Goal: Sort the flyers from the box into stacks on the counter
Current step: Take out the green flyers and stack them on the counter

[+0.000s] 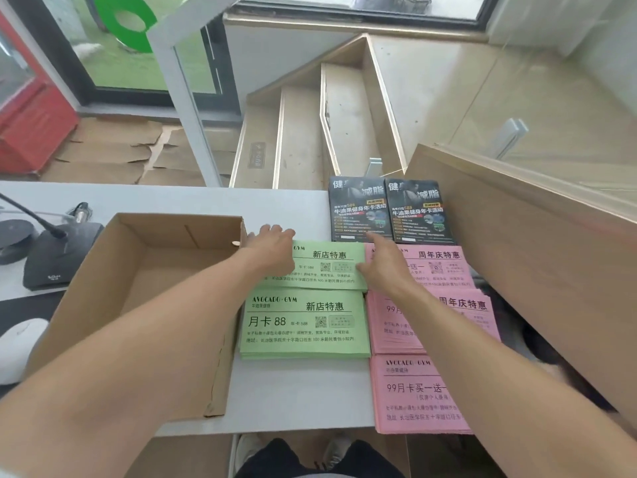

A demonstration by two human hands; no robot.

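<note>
We reach both hands to the far green stack (327, 265) on the white table (293, 391). Our left hand (272, 248) lies flat on its left end, fingers straight, next to the wall of the open cardboard box (138, 305). Our right hand (382, 267) presses straight fingers against the stack's right edge, where it meets the far pink stack (444, 267); neither hand grips a sheet. The flyers all lie long side left to right, print facing us. A near green stack (305, 324) touches the far one, and two more pink stacks (406, 391) run toward the table's front edge. Two stacks of black flyers (389, 210) sit upright-format at the back edge. Bare table shows only in front of the green stacks. A wooden panel (534, 253) crowds the right side; a desk microphone (51, 257) and a white mouse (20, 346) lie left of the box.
</note>
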